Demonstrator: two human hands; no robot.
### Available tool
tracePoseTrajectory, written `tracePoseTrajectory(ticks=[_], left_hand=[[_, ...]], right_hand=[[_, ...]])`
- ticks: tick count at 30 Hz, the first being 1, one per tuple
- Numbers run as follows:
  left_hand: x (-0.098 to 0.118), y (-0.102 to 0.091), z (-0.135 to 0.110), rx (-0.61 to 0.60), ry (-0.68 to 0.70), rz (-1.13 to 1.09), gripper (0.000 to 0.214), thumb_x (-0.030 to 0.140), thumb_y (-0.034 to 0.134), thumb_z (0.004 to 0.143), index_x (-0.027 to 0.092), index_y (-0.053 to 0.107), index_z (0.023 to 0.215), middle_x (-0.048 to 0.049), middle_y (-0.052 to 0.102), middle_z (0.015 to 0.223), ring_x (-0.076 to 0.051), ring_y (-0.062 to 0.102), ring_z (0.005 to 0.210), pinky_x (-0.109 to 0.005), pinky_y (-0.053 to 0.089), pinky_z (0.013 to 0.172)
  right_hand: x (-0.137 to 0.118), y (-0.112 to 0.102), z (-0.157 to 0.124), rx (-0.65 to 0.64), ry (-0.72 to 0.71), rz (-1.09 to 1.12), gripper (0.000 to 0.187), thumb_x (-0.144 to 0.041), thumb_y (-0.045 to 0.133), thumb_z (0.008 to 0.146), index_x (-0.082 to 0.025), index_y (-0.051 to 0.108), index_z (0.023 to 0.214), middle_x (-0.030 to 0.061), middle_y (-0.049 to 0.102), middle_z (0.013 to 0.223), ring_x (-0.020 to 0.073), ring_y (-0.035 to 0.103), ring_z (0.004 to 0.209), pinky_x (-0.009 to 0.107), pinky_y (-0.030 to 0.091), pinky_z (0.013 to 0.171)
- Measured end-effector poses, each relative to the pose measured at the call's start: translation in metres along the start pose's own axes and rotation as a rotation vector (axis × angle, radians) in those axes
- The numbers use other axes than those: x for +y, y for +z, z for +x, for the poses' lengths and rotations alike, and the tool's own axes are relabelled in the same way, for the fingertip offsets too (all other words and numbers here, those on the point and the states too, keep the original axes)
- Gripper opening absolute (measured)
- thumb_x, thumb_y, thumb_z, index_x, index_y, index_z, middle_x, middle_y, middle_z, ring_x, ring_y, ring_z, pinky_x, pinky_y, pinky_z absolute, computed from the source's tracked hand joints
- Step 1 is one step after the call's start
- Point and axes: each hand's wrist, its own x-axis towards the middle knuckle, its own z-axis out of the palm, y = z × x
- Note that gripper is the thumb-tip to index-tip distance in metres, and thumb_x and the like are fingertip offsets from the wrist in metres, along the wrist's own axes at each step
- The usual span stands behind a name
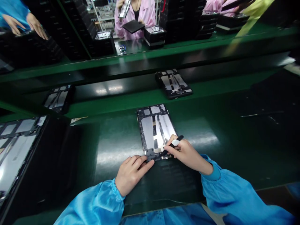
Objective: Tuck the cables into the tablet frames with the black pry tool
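Note:
An opened tablet [147, 131] lies flat on the green bench in front of me, showing silver battery panels, a dark ribbon cable and a black frame. At its lower left corner, the fingers and thumb of my left hand [132, 172] grip the near edge. My right hand [184, 152] is closed round a slim black pen-like tool [180, 138] with a white patch near the top. The tool's tip points down at the tablet's near end, beside a small strip of exposed parts. Whether the tip touches is too small to tell.
Another opened tablet [173, 82] sits on the back ledge, with one more [57, 98] further left. A large stack topped by a tablet [18, 147] stands at my left. Beyond the green rail [140, 56], co-workers in pink and blue handle tablets among tall black stacks [172, 22].

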Motion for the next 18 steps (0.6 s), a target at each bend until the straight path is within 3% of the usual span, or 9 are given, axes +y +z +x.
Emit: tracePoseTrajectory(ticks=[7,13,18], left_hand=[[0.0011,-0.0003,-0.0006,0.022,-0.013,-0.031,0.032,0.011,0.039,0.101,0.021,0.059,0.124,-0.0074,0.063,0.108,-0.017,0.059,0.093,-0.030,0.051,0.077],[0.0006,0.0070,-0.0047,0.031,-0.005,-0.014,0.031,0.013,0.043,0.099,0.021,0.060,0.123,-0.0100,0.062,0.119,-0.021,0.057,0.104,-0.033,0.050,0.082],[0.0030,0.0073,-0.0035,-0.015,0.012,0.050,0.039,0.011,0.038,0.099,0.023,0.054,0.132,-0.0111,0.061,0.121,-0.023,0.057,0.103,-0.033,0.048,0.079]], right_hand=[[-0.0011,0.0026,0.0024,0.006,-0.008,-0.012,0.022,-0.037,0.054,0.093,-0.020,0.058,0.079,0.0004,0.061,0.071,0.0174,0.063,0.062,0.029,0.047,0.055],[0.0020,0.0040,0.0028,0.004,0.040,0.125,0.023,-0.041,0.058,0.091,-0.022,0.057,0.078,0.0004,0.065,0.067,0.0207,0.068,0.065,0.029,0.049,0.052],[0.0023,0.0044,0.0029,0.012,0.045,0.113,0.024,-0.041,0.059,0.091,-0.022,0.057,0.077,0.0001,0.065,0.065,0.0205,0.069,0.064,0.029,0.050,0.053]])
